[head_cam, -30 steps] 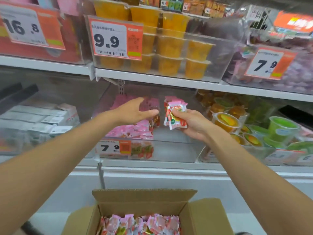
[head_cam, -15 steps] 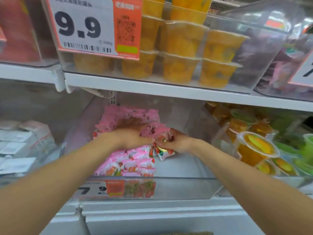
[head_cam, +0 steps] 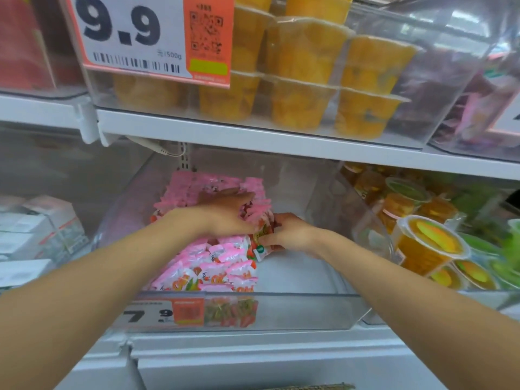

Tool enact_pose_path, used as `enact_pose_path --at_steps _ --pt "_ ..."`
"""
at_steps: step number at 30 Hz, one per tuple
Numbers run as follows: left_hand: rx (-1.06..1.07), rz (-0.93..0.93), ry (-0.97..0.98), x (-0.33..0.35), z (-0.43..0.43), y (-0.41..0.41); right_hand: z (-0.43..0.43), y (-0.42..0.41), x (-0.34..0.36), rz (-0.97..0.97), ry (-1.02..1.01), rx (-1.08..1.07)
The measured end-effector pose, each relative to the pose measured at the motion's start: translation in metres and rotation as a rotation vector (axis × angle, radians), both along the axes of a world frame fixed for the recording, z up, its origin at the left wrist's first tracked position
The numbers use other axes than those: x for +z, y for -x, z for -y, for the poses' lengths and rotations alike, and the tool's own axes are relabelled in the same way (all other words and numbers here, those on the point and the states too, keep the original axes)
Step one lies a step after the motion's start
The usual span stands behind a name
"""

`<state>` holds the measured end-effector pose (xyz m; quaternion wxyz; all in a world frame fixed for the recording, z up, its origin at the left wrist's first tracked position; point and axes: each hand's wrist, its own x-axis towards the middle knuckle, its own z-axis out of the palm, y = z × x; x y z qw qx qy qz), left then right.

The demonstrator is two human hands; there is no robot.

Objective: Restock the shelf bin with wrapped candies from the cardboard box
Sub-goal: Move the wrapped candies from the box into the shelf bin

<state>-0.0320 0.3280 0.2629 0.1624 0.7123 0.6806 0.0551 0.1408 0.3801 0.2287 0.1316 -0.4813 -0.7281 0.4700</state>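
Wrapped candies [head_cam: 213, 266] in pink-and-white crinkled packets with red fruit print fill the left half of the clear plastic shelf bin [head_cam: 295, 298]. They are heaped loosely toward its front wall and stacked in tidier rows at its back, while its right half shows only the bin's own floor. A second ago both hands hovered at the bin's mouth, the right carrying a small bunch in the air; now both are deep inside. The left hand [head_cam: 225, 212] lies with fingers spread flat on the back stack, steadying it. The right hand [head_cam: 289, 235] grips a few wrapped candies and presses them against the heap's right edge. This bunch looks all but delivered, so letting go seems next. With half the bin unfilled, many trips to the brown cardboard box [head_cam: 304, 387], a sliver below the bin, likely remain
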Motion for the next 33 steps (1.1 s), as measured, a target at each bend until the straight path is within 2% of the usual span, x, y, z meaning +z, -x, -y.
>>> enact_pose_path --at_steps 3,9,15,18,21,24,27,33 --pt "-0.018 0.011 0.023 -0.005 -0.002 -0.003 0.000 -0.001 -0.003 0.100 -0.030 0.049" --pt "0.066 -0.062 -0.233 0.000 -0.014 -0.004 0.000 -0.001 -0.016 -0.071 -0.020 -0.089" --pt "0.041 0.238 -0.309 -0.009 -0.025 -0.001 -0.001 0.002 -0.012 -0.110 -0.071 -0.109" --pt "0.031 0.359 -0.250 -0.013 -0.025 0.006 0.001 0.006 -0.008 -0.068 -0.078 0.019" --pt "0.002 0.228 -0.163 -0.015 -0.024 0.009 0.003 0.008 -0.010 -0.004 -0.162 0.027" --pt "-0.033 0.086 -0.141 -0.012 -0.023 0.007 0.003 0.003 -0.008 -0.082 -0.103 -0.007" --pt "-0.036 -0.033 -0.146 -0.009 -0.021 0.008 0.002 0.002 -0.011 -0.006 -0.116 0.025" --pt "-0.010 -0.057 -0.143 -0.009 -0.015 0.012 0.003 0.002 -0.013 0.004 -0.106 -0.014"
